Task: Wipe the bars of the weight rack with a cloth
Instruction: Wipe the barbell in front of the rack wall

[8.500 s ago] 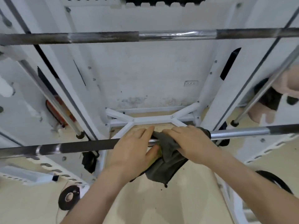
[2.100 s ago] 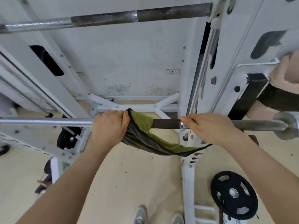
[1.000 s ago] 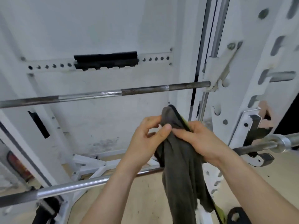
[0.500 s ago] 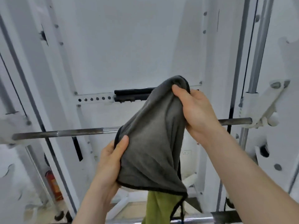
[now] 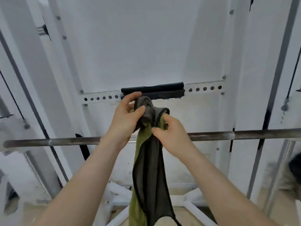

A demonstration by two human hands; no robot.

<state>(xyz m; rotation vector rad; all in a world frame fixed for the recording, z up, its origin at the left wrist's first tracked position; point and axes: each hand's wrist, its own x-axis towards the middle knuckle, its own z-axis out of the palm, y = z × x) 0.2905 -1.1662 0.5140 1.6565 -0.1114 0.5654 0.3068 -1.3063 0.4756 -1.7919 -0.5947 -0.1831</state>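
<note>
Head view, and both hands are raised in front of the rack. The cloth [image 5: 149, 168] is bunched between them, its long tail hanging straight down, dark grey on one face and green on the other. The left hand [image 5: 127, 118] has its thumb and fingers curled round the wad at the top. The right hand [image 5: 172, 137] sits just beside and a touch lower, fingers pinching a fold.

Just beyond them the bar [image 5: 228, 135] runs left to right across the scene. It looks dull and blotchy on both visible stretches (grime or plain wear, I can't say). The cloth hangs in front of it, and whether the two touch is hidden by the hands. Farther back is a white crossmember with holes [image 5: 203, 88], carrying a black pad [image 5: 171, 88].

On progress: no wiping stroke is happening right now — this reads as gathering the cloth into a usable grip. By the look of it this bar is yet to be wiped, and nothing here shows which other bars are finished.
</note>
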